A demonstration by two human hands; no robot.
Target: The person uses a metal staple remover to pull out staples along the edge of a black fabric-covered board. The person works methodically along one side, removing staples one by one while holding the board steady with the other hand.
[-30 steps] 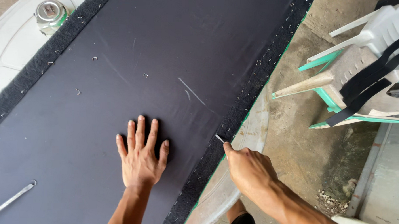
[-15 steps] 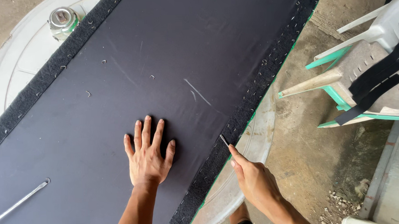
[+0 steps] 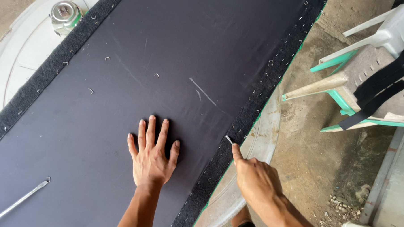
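the black fabric panel (image 3: 200, 51) lies flat and slanted across the whole workspace, resting on a round white table (image 3: 17, 75) that peeks out at the upper left and again under the lower right edge. along both long sides runs a rougher black border strip (image 3: 251, 111) dotted with staples, with a thin green edge showing beneath it on the right. the left hand (image 3: 150, 156) is spread wide, fingers splayed, palm pressed flat on the smooth cloth and holding nothing. the right hand (image 3: 257, 178) is curled closed around a small thin metal tool (image 3: 230, 140), whose tip meets the border strip at the panel's right edge. a few loose staples (image 3: 156, 75) lie scattered on the cloth above the left hand. a long metal rod (image 3: 20, 201) lies at the lower left. a shiny metal tin (image 3: 65, 14) stands at the top left; what is in it i cannot tell. off the right edge there is bare concrete floor (image 3: 320, 154), then a white plastic chair (image 3: 387, 44) draped with black straps (image 3: 380, 87).
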